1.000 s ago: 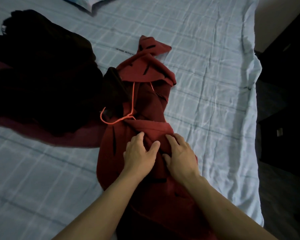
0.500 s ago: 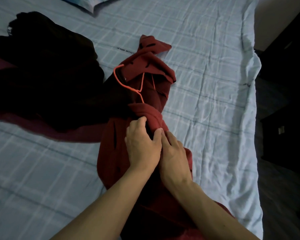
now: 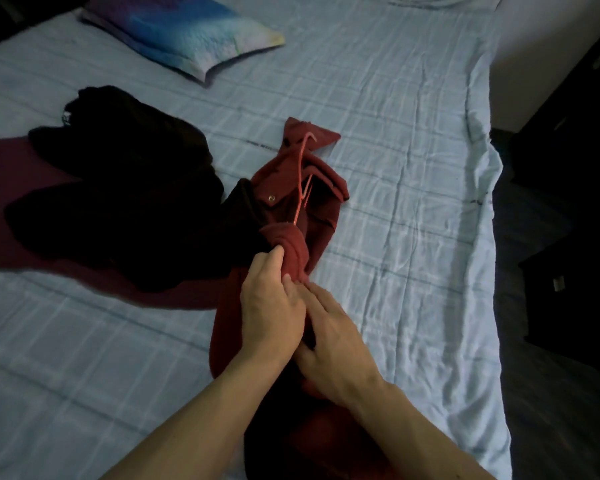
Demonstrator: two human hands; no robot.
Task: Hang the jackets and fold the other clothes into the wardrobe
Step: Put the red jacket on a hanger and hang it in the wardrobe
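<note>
— What's heaped on the left of the bed (image 3: 413, 116)?

— Dark clothes (image 3: 118, 202), piled on a maroon cloth (image 3: 4, 168). They lie well apart from my hands, and I judge they're for folding later.

— And your left hand (image 3: 271, 306)?

— Its fingers (image 3: 273, 255) curl round a rolled fold of the red jacket (image 3: 321, 233), which lies lengthwise on the sheet, its edge touching the dark heap. I take it I'm bunching that fold so the cloth can be worked along the hanger.

— Where is the hanger?

— The orange hanger (image 3: 302, 181) is tucked into the jacket's upper part. Its wire shows from the roll up toward the collar. As far as I can tell, it isn't seated in the shoulders yet.

— The right hand (image 3: 333, 341)?

— It is just beside the left and touching it. Its fingers (image 3: 321, 303) are laid fairly straight and flat on the jacket, gripping nothing. They seem to pin the cloth so it can't slide while the left hand pulls. Their tips are hidden under the left hand.

— The wardrobe?

— Dark furniture (image 3: 568, 271) stands off the bed's right edge. It's too dim to say what it is.
</note>
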